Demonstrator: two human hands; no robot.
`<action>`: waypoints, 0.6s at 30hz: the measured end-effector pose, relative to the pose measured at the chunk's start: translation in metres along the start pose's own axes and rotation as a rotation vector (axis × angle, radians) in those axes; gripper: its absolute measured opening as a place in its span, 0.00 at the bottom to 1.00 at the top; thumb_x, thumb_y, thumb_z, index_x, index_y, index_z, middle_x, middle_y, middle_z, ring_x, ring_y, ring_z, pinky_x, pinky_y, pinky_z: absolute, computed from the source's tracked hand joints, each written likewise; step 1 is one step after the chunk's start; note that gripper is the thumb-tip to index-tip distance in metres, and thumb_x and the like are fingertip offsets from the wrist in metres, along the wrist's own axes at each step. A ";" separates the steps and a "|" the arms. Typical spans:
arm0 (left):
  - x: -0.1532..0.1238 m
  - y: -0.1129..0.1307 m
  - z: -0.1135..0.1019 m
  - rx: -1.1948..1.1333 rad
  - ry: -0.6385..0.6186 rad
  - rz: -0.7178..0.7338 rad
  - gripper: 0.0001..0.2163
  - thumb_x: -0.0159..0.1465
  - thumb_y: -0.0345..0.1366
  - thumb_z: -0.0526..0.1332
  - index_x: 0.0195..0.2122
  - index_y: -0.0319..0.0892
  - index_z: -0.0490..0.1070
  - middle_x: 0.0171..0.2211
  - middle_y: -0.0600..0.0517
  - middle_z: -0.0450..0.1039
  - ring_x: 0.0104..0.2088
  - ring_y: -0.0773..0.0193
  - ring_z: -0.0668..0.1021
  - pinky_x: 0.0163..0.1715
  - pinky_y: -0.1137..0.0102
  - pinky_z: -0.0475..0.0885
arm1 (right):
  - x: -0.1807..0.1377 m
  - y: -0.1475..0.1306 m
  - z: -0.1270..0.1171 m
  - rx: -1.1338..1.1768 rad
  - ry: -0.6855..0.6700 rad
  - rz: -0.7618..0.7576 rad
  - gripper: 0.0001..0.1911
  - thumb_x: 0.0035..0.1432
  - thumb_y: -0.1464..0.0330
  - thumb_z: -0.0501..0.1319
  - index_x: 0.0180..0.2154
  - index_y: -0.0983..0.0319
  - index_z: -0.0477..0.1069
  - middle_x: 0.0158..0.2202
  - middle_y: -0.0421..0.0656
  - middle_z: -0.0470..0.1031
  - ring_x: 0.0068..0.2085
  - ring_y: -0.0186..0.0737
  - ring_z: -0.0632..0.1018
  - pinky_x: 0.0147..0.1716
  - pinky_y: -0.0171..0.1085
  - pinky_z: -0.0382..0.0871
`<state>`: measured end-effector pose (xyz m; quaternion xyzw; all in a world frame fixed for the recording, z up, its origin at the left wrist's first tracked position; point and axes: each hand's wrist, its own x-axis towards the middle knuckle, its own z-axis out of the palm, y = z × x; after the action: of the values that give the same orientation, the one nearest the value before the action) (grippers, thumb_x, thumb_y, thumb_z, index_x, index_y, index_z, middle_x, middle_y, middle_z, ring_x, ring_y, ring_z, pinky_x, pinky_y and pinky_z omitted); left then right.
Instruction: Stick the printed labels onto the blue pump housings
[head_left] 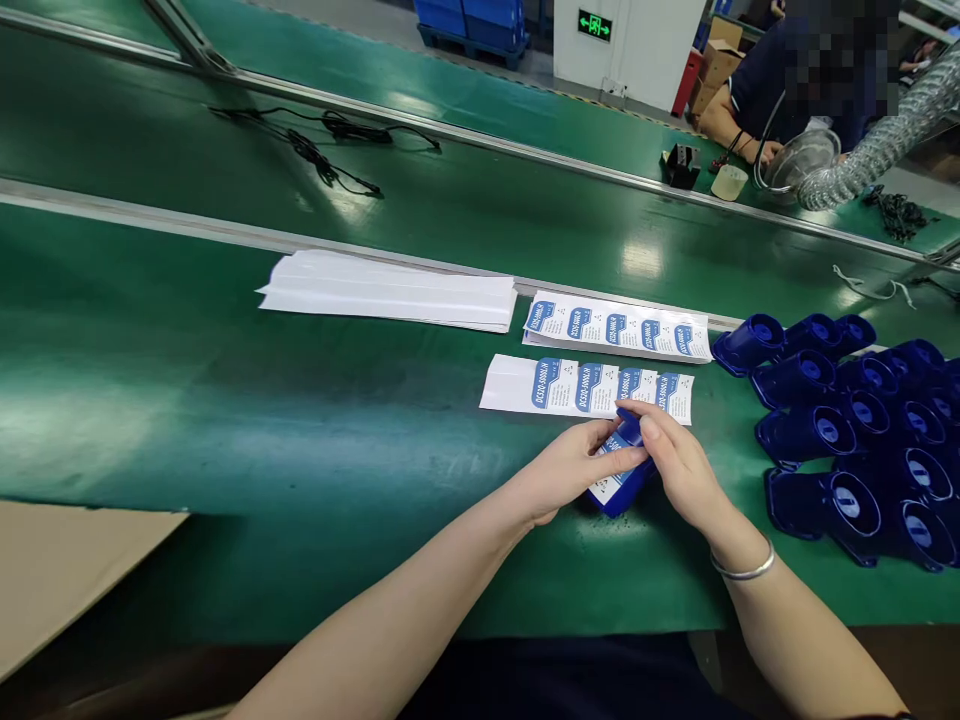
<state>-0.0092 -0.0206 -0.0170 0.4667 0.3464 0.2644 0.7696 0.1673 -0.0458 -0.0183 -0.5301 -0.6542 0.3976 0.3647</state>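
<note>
A dark blue plastic housing [628,494] with a blue-and-white label [609,476] on its face is held over the green bench. My left hand [574,465] is closed round its left side, the thumb lying across the label. My right hand [679,460] grips the upper right end, fingers curled over the top. Just beyond my hands lies a sheet of printed labels [506,383] with a bare strip at its left end. Behind it sits a stack of similar label sheets [630,328].
Rows of dark blue housings [806,435] stand at the right. White paper strips [390,290] lie at the back centre. Black cables [307,145] rest on the farther bench. A co-worker [780,90] sits across, near a flexible silver duct [885,130]. Cardboard [75,560] is at lower left.
</note>
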 end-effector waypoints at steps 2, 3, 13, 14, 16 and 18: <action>0.000 0.000 0.000 -0.023 -0.012 -0.012 0.24 0.59 0.44 0.72 0.53 0.39 0.74 0.52 0.42 0.76 0.56 0.48 0.75 0.59 0.54 0.67 | 0.000 -0.001 0.001 -0.019 0.012 -0.013 0.23 0.71 0.52 0.51 0.56 0.58 0.72 0.55 0.46 0.76 0.57 0.47 0.74 0.58 0.45 0.66; -0.001 0.000 0.000 -0.024 -0.019 -0.017 0.24 0.58 0.43 0.72 0.53 0.39 0.74 0.52 0.42 0.76 0.56 0.49 0.75 0.59 0.54 0.67 | -0.001 -0.001 0.001 -0.025 0.017 -0.022 0.23 0.71 0.52 0.51 0.56 0.58 0.72 0.55 0.46 0.76 0.56 0.46 0.75 0.57 0.44 0.66; -0.005 0.004 -0.007 0.137 -0.155 -0.002 0.39 0.56 0.36 0.73 0.67 0.46 0.60 0.59 0.43 0.71 0.58 0.46 0.74 0.59 0.49 0.69 | 0.006 0.001 -0.011 0.073 0.057 -0.029 0.21 0.70 0.53 0.54 0.54 0.57 0.71 0.50 0.44 0.77 0.53 0.45 0.77 0.51 0.41 0.69; -0.005 0.004 -0.008 0.158 -0.168 0.004 0.41 0.56 0.36 0.73 0.69 0.47 0.57 0.61 0.43 0.70 0.59 0.46 0.74 0.60 0.49 0.69 | 0.006 0.002 -0.012 0.090 0.062 -0.022 0.21 0.70 0.53 0.54 0.55 0.57 0.71 0.49 0.44 0.78 0.52 0.46 0.77 0.51 0.41 0.70; -0.006 0.005 -0.008 0.199 -0.184 0.028 0.45 0.55 0.36 0.73 0.71 0.50 0.52 0.64 0.43 0.67 0.61 0.45 0.72 0.61 0.48 0.67 | 0.008 0.005 -0.015 0.134 0.074 -0.014 0.21 0.70 0.52 0.54 0.54 0.57 0.71 0.48 0.43 0.78 0.51 0.46 0.78 0.52 0.42 0.69; -0.007 0.005 -0.008 0.232 -0.179 0.061 0.48 0.54 0.36 0.74 0.72 0.50 0.50 0.68 0.42 0.61 0.65 0.43 0.68 0.64 0.48 0.64 | 0.010 0.008 -0.018 0.204 0.103 -0.017 0.22 0.70 0.51 0.52 0.53 0.56 0.72 0.48 0.43 0.78 0.50 0.46 0.78 0.52 0.44 0.69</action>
<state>-0.0198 -0.0191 -0.0130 0.5843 0.2905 0.2032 0.7300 0.1848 -0.0321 -0.0176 -0.5043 -0.5952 0.4311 0.4534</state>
